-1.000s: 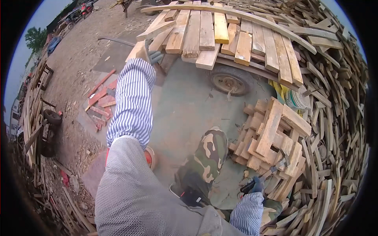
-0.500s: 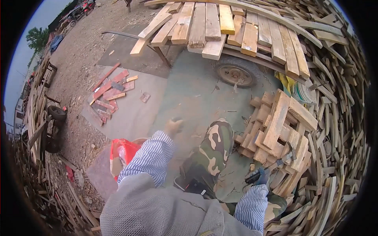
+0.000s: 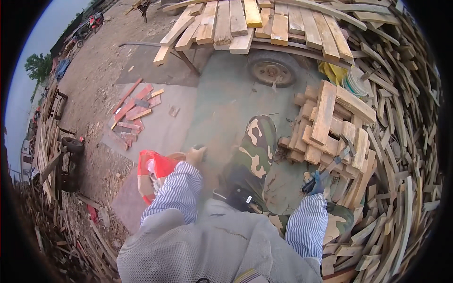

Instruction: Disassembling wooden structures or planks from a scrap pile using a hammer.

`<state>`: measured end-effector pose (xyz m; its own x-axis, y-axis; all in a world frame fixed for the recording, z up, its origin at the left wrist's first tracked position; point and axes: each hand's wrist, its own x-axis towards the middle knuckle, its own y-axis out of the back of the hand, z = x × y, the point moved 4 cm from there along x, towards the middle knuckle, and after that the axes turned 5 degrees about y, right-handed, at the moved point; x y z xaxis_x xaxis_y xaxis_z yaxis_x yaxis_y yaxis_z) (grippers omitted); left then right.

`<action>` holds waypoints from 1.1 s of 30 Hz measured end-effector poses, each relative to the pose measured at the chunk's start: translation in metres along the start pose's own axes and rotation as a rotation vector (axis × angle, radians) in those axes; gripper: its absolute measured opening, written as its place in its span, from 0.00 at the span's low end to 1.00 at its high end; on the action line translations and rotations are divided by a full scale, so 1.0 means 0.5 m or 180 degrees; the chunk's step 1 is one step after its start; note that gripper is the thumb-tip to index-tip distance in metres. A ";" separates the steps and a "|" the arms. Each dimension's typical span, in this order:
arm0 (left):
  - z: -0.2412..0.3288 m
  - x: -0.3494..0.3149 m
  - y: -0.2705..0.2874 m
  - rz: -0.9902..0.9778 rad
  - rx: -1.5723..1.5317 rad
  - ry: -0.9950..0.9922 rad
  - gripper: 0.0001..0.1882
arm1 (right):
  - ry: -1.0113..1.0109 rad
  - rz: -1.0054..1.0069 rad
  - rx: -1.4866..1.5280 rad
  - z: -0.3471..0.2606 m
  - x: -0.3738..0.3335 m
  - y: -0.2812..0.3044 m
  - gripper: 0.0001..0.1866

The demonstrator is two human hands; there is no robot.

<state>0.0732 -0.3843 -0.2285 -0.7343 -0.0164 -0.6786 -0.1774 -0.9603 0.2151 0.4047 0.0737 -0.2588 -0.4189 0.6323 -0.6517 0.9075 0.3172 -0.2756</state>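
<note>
My right hand (image 3: 319, 183), in a dark bluish glove, is closed round the black grip of a hammer (image 3: 336, 160). The hammer's head rests on or just over the near side of a stack of short wooden blocks (image 3: 306, 137); contact is unclear. My left hand (image 3: 195, 154) is low over the greenish ground sheet, fingers drawn together. Whatever they hold is too small to make out. Close by on its left are a red-and-white bag (image 3: 153, 174) and the rim of a brown basin (image 3: 177, 156), partly covered by the bag and my sleeve.
Red-painted wood strips (image 3: 134, 111) lie on a pale sheet at left. Ahead is a cart loaded with planks (image 3: 222, 23), its wheel (image 3: 272, 69) underneath. Heaped scrap timber (image 3: 401, 118) lines the right side. A pale bucket (image 3: 356, 81) stands beyond the block stack.
My left hand has moved nearer the red-and-white bag and basin and is less blurred. My right hand still grips the hammer beside the blocks. The whole view has shifted slightly.
</note>
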 end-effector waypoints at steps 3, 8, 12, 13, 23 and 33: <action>0.027 -0.011 -0.004 -0.0048 0.0107 -0.0232 0.22 | -0.0049 -0.0354 0.0350 -0.014 -0.011 -0.001 0.16; 0.112 0.016 0.020 0.0011 0.0158 -0.0493 0.21 | 0.0244 0.0264 0.0256 -0.072 -0.041 0.003 0.11; 0.202 0.099 0.042 0.0154 0.0122 -0.0734 0.20 | 0.0063 0.0399 -0.0350 -0.126 -0.081 -0.036 0.09; 0.226 0.132 0.037 0.0186 0.0109 -0.0719 0.20 | 0.0287 0.0574 -0.0384 -0.138 -0.086 -0.051 0.07; 0.623 0.415 0.051 0.1732 0.2516 -0.1978 0.21 | 0.0300 0.0010 -0.1328 -0.276 0.100 -0.260 0.07; 0.852 0.656 0.200 0.1380 -0.1370 -0.1568 0.27 | 0.0094 0.0114 -0.2051 -0.242 0.185 -0.210 0.05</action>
<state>-0.4646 -0.3674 -0.1304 -0.9039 -0.3858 -0.1849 0.3871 -0.9215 0.0301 0.2670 0.1844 -0.2047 -0.3978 0.6666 -0.6304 0.7233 0.6506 0.2315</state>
